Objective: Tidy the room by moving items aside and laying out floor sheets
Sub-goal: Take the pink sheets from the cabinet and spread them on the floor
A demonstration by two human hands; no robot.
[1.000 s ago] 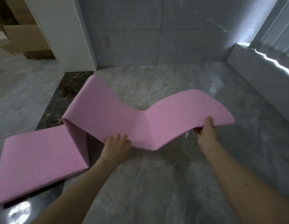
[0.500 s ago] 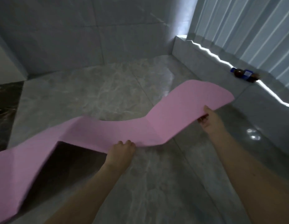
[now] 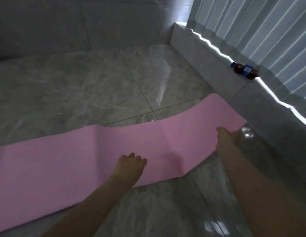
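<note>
The pink floor sheet (image 3: 80, 159) is stretched out across the grey marble floor (image 3: 80, 86), running from the near left edge of the view up toward the right, where its rounded end sits close to the low tiled ledge (image 3: 208, 59). It's mostly flat, but you can see a couple of soft fold creases and a bit of a wave along the far edge, so it isn't lying perfectly smooth.

Your left hand (image 3: 130, 165) is over the near edge of the sheet, roughly mid-length, with the fingers curled under like a loose fist. It looks like the knuckles are on the sheet, but I honestly can't tell if you're pinching the edge or just pressing on it. Your right hand (image 3: 229, 137) is further out at the right end, grasping the sheet's corner there, thumb on top and the rest of the fingers tucked out of sight underneath.

Up on the ledge, far right, a dark bottle (image 3: 244, 71) with a blue cap and blue label is lying on its side, right against the pleated curtain (image 3: 260, 31). A bright strip of light runs along the curtain's bottom hem. The tiled wall (image 3: 80, 23) closes off the far side.
</note>
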